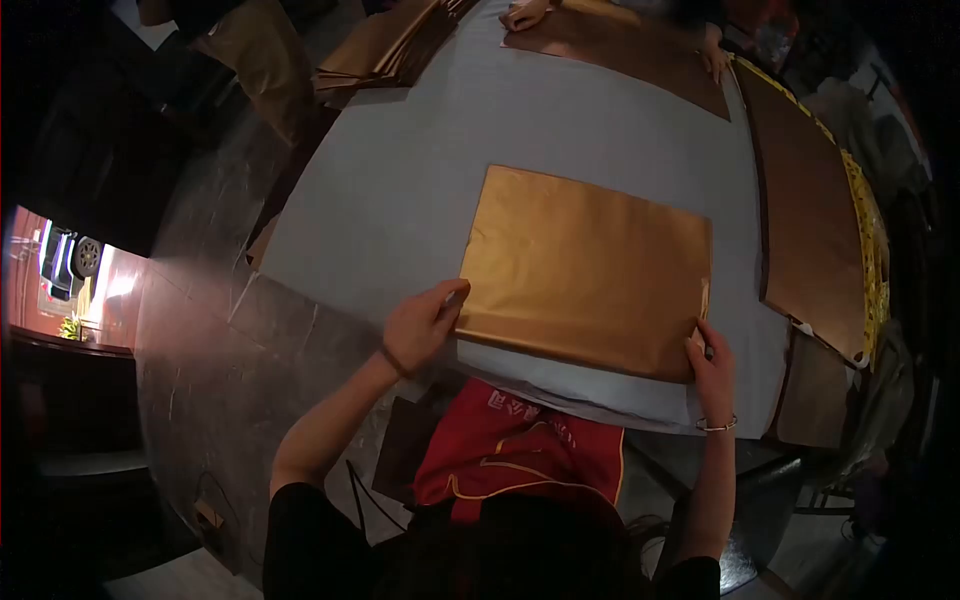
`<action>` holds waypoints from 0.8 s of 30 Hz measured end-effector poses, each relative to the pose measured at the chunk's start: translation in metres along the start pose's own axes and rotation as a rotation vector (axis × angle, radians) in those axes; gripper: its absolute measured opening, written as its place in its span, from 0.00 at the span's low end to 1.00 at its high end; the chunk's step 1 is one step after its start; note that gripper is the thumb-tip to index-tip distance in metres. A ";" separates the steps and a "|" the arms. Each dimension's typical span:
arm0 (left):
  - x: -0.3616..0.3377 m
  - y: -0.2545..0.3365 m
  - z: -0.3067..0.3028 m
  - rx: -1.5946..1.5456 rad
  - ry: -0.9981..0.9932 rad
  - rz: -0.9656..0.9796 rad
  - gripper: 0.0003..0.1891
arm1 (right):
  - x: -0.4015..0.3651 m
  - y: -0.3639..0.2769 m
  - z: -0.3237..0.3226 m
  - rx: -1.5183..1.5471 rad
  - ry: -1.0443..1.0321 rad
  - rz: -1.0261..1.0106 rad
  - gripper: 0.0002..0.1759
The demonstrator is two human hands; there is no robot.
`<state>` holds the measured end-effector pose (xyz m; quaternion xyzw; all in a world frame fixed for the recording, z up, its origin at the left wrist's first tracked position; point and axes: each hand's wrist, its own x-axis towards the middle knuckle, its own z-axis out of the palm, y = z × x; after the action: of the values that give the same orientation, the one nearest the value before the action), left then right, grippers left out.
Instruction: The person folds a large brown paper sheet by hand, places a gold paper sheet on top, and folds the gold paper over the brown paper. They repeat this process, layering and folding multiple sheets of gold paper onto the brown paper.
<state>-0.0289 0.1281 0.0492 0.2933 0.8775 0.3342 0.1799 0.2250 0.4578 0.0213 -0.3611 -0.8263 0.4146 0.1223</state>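
Observation:
A gold-coloured rectangular paper sheet point(585, 270), apparently folded, lies in front of me on the pale table cover. At its lower left corner, my left hand point(424, 322) pinches the edge between thumb and fingers. My right hand point(710, 362) grips the opposite edge near the lower right corner, its fingers curled there. Faint creases show on the sheet's surface, and its near edge looks rolled or folded over. What lies under the sheet is hidden.
Across the pale-covered table point(390, 180), another person's hands point(527, 14) touch a brown sheet point(630, 50). Brown stacked sheets point(385, 45) sit at the far left. Along the right lies a large brown panel point(808, 200) beside yellow strips point(866, 235). My red apron point(520, 445) meets the near edge.

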 end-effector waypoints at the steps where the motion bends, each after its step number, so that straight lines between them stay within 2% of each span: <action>1: 0.000 0.001 -0.001 0.006 -0.027 -0.026 0.14 | -0.001 -0.001 0.000 0.039 0.007 0.005 0.25; 4: 0.000 -0.006 0.002 0.042 0.031 0.065 0.13 | -0.001 0.002 0.001 0.045 0.025 0.007 0.25; 11: 0.001 -0.005 0.004 0.045 0.051 0.068 0.13 | 0.002 0.008 0.001 -0.028 0.000 -0.002 0.25; 13: 0.001 -0.008 0.005 0.074 0.071 0.123 0.17 | 0.000 0.007 0.002 -0.002 0.020 0.016 0.25; 17: 0.000 -0.001 0.000 0.132 0.065 0.136 0.17 | -0.001 -0.005 0.000 -0.056 -0.009 0.060 0.25; 19: 0.002 0.012 -0.001 0.386 0.172 0.147 0.17 | -0.001 -0.007 0.000 -0.014 0.000 0.036 0.25; 20: 0.003 0.014 0.003 0.386 0.171 0.146 0.17 | -0.001 -0.005 0.001 -0.015 -0.001 0.037 0.25; 23: 0.006 0.027 0.026 0.423 0.214 0.525 0.22 | 0.000 0.003 0.002 -0.006 0.012 0.004 0.25; 24: 0.007 0.033 0.034 0.421 0.214 0.521 0.22 | 0.000 0.004 0.002 0.021 0.014 0.019 0.25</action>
<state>-0.0037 0.1691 0.0470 0.5013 0.8367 0.2095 -0.0689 0.2257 0.4582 0.0164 -0.3705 -0.8176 0.4217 0.1280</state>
